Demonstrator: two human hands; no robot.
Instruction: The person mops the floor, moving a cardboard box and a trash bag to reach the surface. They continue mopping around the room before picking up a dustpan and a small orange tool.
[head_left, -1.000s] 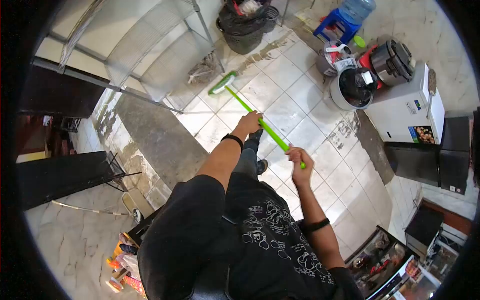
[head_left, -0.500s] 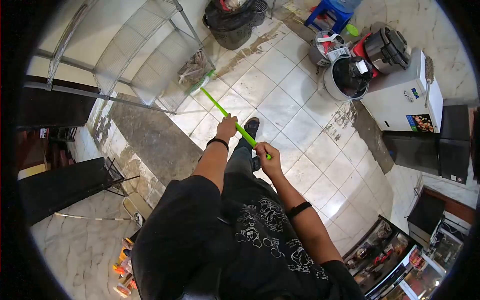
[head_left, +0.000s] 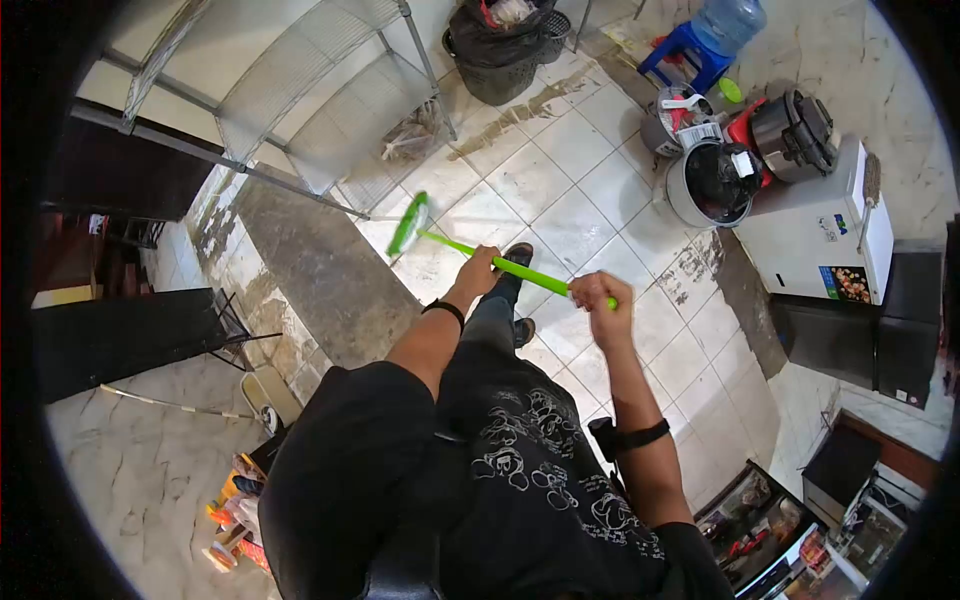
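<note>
Left hand [head_left: 478, 274]: green handle [head_left: 535, 275] held by fingers
Right hand [head_left: 606, 300]: handle end gripped
Brush head [head_left: 407, 224]: best pressed flat on tiles [head_left: 572, 228]

Wire rack [head_left: 290, 75] cropped by top edge

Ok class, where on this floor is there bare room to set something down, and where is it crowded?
Bare tile lies between the green brush head and the bag-lined bucket, and between the right hand and the white box. It is crowded where bucket, cooker and box bunch together, and around the water jug.
</note>
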